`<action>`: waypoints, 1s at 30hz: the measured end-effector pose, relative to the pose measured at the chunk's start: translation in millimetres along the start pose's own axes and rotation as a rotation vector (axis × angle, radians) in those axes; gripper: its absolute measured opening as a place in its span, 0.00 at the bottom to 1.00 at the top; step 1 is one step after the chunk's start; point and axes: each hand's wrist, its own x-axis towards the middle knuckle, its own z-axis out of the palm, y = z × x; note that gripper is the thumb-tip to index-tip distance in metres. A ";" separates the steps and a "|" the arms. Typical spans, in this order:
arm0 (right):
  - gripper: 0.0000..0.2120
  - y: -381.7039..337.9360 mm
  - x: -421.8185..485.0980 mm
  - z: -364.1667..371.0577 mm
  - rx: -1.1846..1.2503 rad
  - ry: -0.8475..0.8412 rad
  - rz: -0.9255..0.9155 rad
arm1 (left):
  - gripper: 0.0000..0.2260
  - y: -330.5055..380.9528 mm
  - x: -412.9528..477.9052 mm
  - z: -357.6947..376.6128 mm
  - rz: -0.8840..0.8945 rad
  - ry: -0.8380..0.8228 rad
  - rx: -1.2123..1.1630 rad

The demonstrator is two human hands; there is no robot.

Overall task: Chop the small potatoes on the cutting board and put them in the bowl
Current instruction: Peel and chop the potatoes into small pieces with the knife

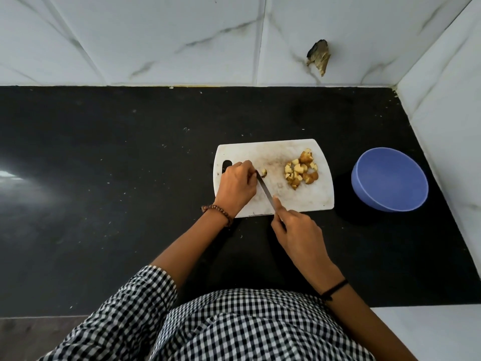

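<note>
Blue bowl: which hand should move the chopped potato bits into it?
Probably the right hand, holding the steel knife: it is nearer the pile of chopped potato pieces and the round blue bowl. The left hand holds a potato piece on the white cutting board's left.

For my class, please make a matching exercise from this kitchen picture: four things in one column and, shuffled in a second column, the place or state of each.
Column A
1. bowl
2. pile of chopped potato
3. knife
4. potato piece

Column B
a. gripped by the right hand, blade over the cutting board
b. empty, on the counter to the right of the cutting board
c. held at the fingertips of the left hand
d. heaped on the right part of the cutting board

Pairs: 1-b, 2-d, 3-a, 4-c
</note>
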 end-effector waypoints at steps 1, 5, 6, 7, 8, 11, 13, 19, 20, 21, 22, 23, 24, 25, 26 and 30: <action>0.24 2.2 -3.6 -1.2 0.010 0.005 0.002 | 0.03 0.5 0.7 0.1 -0.018 0.000 -0.004; 0.24 15.6 -15.1 0.2 0.055 0.067 -0.006 | 0.03 2.2 3.9 0.7 -0.083 -0.008 -0.036; 0.24 18.7 -17.1 1.2 0.073 0.084 -0.005 | 0.03 2.4 4.0 0.3 -0.082 -0.010 -0.041; 0.24 21.2 -19.0 2.2 0.095 0.102 -0.002 | 0.03 2.0 3.7 0.0 -0.071 -0.016 -0.048; 0.24 23.1 -20.5 2.7 0.126 0.121 0.002 | 0.03 0.7 3.5 0.2 -0.053 -0.027 -0.063; 0.23 23.6 -23.4 2.1 0.253 0.182 0.042 | 0.04 -5.1 1.2 -2.6 -0.022 -0.083 -0.127; 0.21 21.0 -21.9 0.5 0.297 0.199 0.083 | 0.06 -7.6 -1.5 -7.1 -0.036 -0.092 -0.170; 0.08 6.3 -0.9 -6.8 0.281 0.227 0.136 | 0.07 -8.6 -5.6 -14.4 -0.148 -0.068 -0.289; 0.08 3.9 4.1 -7.6 0.277 0.232 0.138 | 0.06 -8.4 -4.9 -14.3 -0.160 -0.057 -0.296; 0.08 1.1 9.2 -7.9 0.276 0.232 0.140 | 0.06 -7.8 -4.5 -14.6 -0.170 -0.043 -0.298; 0.09 -2.0 14.3 -7.6 0.274 0.225 0.141 | 0.05 -7.5 -3.9 -15.0 -0.181 -0.026 -0.300; 0.09 -5.3 19.6 -6.8 0.274 0.212 0.140 | 0.05 -7.4 -3.2 -15.4 -0.196 -0.011 -0.304; 0.09 -9.0 24.8 -5.3 0.278 0.193 0.135 | 0.04 -7.8 -2.2 -15.8 -0.214 0.001 -0.308; 0.09 -12.2 29.8 -2.9 0.291 0.172 0.127 | 0.04 -7.9 -1.7 -15.7 -0.235 0.009 -0.314; 0.09 -15.4 34.7 -0.2 0.319 0.147 0.117 | 0.04 -8.1 -1.5 -15.3 -0.255 0.014 -0.320; 0.10 -25.3 51.1 11.2 0.416 0.122 0.041 | 0.05 -7.5 -4.9 -16.5 -0.278 0.051 -0.304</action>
